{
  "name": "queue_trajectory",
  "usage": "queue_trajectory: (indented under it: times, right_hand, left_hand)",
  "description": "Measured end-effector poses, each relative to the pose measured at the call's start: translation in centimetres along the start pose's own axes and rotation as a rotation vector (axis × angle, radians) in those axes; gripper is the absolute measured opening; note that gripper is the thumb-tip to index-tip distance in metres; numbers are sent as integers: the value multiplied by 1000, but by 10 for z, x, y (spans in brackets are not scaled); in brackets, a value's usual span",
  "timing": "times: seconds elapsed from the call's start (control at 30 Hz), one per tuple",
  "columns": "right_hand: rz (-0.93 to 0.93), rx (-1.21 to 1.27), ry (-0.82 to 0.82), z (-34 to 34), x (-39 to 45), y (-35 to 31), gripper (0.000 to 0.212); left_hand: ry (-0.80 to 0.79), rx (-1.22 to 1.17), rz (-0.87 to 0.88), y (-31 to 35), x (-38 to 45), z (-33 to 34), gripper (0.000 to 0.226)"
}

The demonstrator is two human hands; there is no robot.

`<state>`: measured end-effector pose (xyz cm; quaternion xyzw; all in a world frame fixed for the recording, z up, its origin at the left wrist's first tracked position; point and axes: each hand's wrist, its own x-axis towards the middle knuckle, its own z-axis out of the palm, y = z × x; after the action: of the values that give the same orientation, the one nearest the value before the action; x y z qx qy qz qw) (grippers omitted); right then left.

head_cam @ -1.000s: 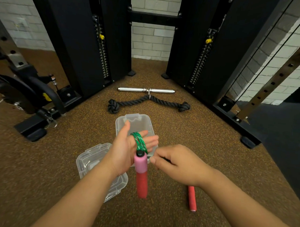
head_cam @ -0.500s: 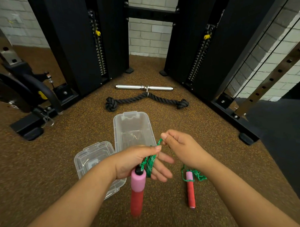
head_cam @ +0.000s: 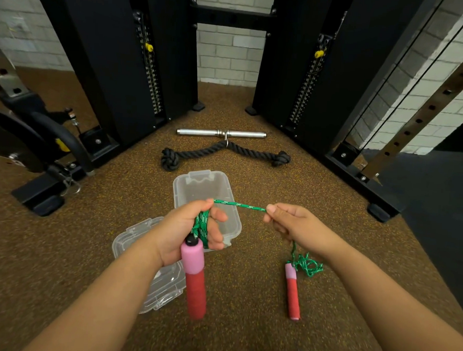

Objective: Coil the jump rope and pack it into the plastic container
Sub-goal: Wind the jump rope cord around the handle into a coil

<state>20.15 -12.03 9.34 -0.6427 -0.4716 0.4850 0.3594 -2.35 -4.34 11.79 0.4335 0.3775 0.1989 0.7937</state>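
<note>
Just below the centre of the frame I see the left hand (head_cam: pixel 189 230) with several turns of the green jump rope (head_cam: pixel 238 204) wound around its fingers, which curl over the coil and grip it. One pink-and-red handle (head_cam: pixel 194 277) hangs straight down from that hand, its black cap just under the palm, its red end blurred. From the top of the coil a taut stretch of the rope runs right, across the middle of the frame, to the right hand (head_cam: pixel 294 224), whose thumb and forefinger pinch it while the other fingers curl under. Below the right hand the rope drops to a loose green tangle on the floor (head_cam: pixel 91 249), lower right of centre, beside the second handle (head_cam: pixel 292 293), which lies flat on the brown speckled surface with its pink end toward the tangle. Behind the left hand, at centre frame, the clear plastic container (head_cam: pixel 196 184) stands open on the floor, and I can see nothing of the rope inside it; the hand hides its near edge. Its clear lid (head_cam: pixel 133 240) lies to the lower left, partly under my view of the left forearm. Farther up the frame a black knotted rope attachment (head_cam: pixel 226 151) and a short steel bar (head_cam: pixel 221 133) lie on the floor between the two black towers of a cable machine (head_cam: pixel 111 66).
</note>
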Motion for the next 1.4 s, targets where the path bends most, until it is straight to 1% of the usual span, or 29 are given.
queue_trajectory:
  times: [0.13,0.27,0.33,0.47,0.53,0.63,0.73,0.8,0.87,0.93,1.03,1.23,1.33,1.4]
  right_hand:
    - [-6,-7,26,-8,1,1,30]
    - [-33,-95,119,-15,0,-2,34]
    - [-37,-112,152,-21,0,0,34]
    - [-46,-189,158,-35,-4,6,27]
    - [-75,-316,187,-34,-4,9,22]
    - [-133,-625,226,-23,0,16,20]
    - [-111,-826,147,-8,0,15,22]
    - [-165,-961,108,2,-1,16,23]
    - [-234,-1032,64,14,-2,14,24]
    - [-299,-1072,-12,27,-3,13,24]
    - [-399,-1060,-109,39,-9,4,23]
    - [-564,-979,-145,47,-25,-30,25]
    - [-649,-956,-172,53,-34,-47,20]
    - [-689,-932,-189,58,-39,-56,20]
  left_hand:
    - [17,-21,20,-2,3,-1,39]
    - [28,-60,39,-4,5,-3,42]
    - [46,-114,65,-3,6,-5,46]
    - [52,-285,119,3,7,-12,49]
    - [72,-341,136,6,6,-15,50]
    - [105,-375,156,9,4,-18,51]
    - [147,-365,198,12,3,-20,54]
    - [170,-370,233,14,4,-20,56]
    - [174,-411,261,13,6,-22,55]
    - [192,-433,282,12,8,-25,54]
    - [226,-462,285,11,10,-30,50]
    - [254,-453,286,20,9,-37,48]
    - [252,-448,267,19,11,-34,51]
    - [243,-395,233,15,13,-30,58]
